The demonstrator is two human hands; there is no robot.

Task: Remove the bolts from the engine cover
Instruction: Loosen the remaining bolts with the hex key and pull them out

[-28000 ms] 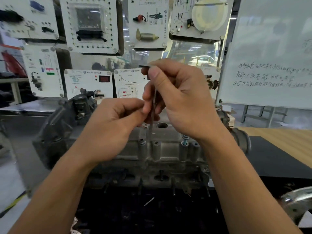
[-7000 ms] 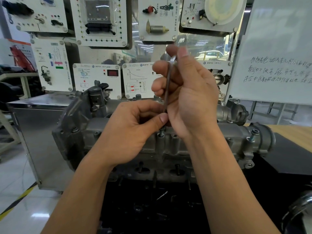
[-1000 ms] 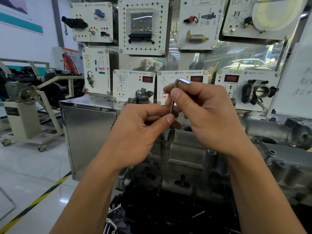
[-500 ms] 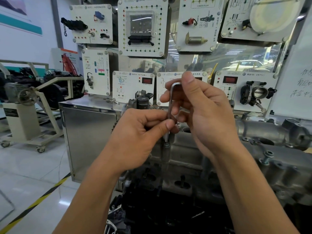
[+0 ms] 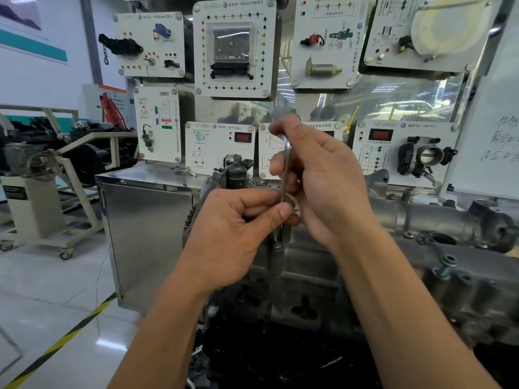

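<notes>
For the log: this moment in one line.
right hand grips hex key | left hand pinches its shaft | key tip on bolt in engine cover

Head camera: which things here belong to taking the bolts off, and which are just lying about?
In the job: hex key, held by left hand and right hand; bolt under its tip; engine cover; raised bolt further right.
Lying about: display panels, steel cabinet, whiteboard, wheeled stand.
</notes>
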